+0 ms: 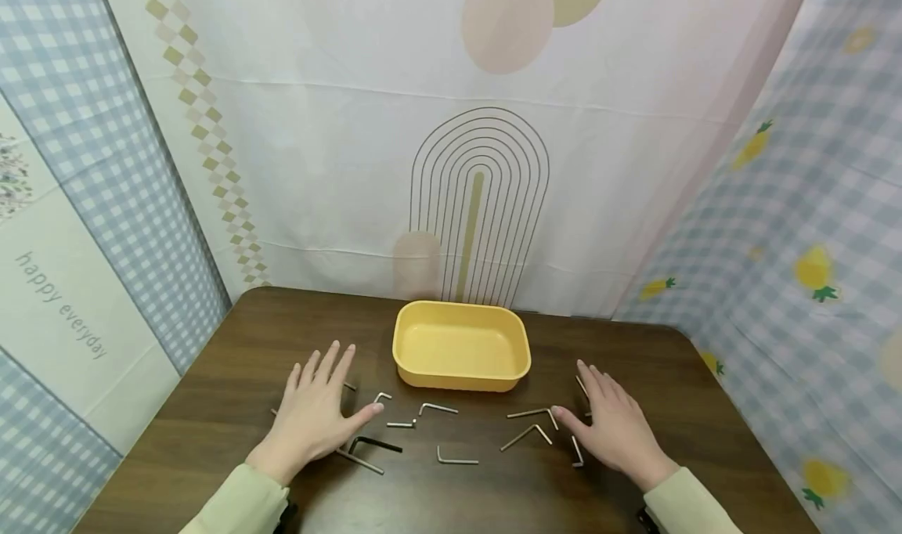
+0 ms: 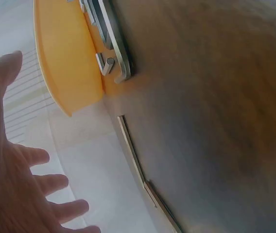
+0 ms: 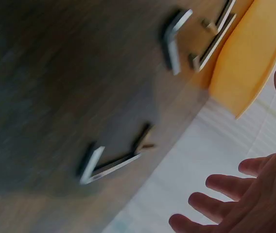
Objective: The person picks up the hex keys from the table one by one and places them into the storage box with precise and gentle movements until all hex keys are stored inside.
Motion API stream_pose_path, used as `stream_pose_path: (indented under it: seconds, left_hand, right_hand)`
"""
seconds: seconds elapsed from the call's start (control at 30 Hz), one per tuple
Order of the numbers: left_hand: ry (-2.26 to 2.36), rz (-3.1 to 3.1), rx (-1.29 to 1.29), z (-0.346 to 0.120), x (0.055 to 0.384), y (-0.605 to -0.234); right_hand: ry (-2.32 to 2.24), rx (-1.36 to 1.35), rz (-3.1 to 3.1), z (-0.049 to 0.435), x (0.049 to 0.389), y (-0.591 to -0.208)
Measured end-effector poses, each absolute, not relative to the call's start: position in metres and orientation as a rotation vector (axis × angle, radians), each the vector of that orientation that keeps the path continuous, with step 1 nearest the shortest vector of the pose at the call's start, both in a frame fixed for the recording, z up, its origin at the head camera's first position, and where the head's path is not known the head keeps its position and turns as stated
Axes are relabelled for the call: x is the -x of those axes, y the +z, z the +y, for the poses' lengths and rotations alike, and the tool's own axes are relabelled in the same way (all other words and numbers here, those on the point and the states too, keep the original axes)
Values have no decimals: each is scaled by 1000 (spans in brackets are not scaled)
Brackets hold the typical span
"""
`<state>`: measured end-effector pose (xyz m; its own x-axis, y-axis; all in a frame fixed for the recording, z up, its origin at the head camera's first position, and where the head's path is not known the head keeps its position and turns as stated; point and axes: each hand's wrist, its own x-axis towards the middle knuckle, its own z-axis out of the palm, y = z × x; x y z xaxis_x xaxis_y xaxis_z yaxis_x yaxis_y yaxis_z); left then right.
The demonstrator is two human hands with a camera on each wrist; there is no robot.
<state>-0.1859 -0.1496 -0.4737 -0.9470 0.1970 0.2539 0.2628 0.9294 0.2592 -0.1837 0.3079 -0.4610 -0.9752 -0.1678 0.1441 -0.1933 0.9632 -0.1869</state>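
My left hand (image 1: 313,415) is spread palm down over the left part of the table, fingers straight and holding nothing. Around it lie several L-shaped hex keys, among them a black hex key (image 1: 381,444) by the thumb and a long hex key (image 1: 361,462) partly covered by the hand. On the other side my right hand (image 1: 615,428) is stretched out flat, also holding nothing. Its thumb overlaps a bronze-toned hex key (image 1: 530,413) in the head view, and a silver hex key (image 1: 577,451) lies just below. Between the hands is another silver hex key (image 1: 458,462).
A yellow rectangular tray (image 1: 461,382) stands at the back middle of the brown wooden table (image 1: 437,506), with nothing visible inside. Behind the table hangs a white patterned cloth (image 1: 338,166). Checked cloths flank both sides.
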Motion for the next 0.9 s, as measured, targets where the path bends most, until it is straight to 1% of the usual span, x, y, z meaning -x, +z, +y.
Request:
stream_pose_path:
  seconds: [0.23,0.5,0.73,0.9]
  left_hand:
    - [-557,-2829,378,-138,197,-470]
    - [-698,-2795,380,-117,217,-462]
    - [-763,-2774,365,-107,234,-462]
    - [-791,-2789,324,-105,242,-466]
  right_hand:
    - [486,-112,-3086,338,185,-465]
    - [638,-12,-3142,365,181,-472]
    - [687,41,-3128,374,179,-478]
    - [652,15,-3115,375,177,-481]
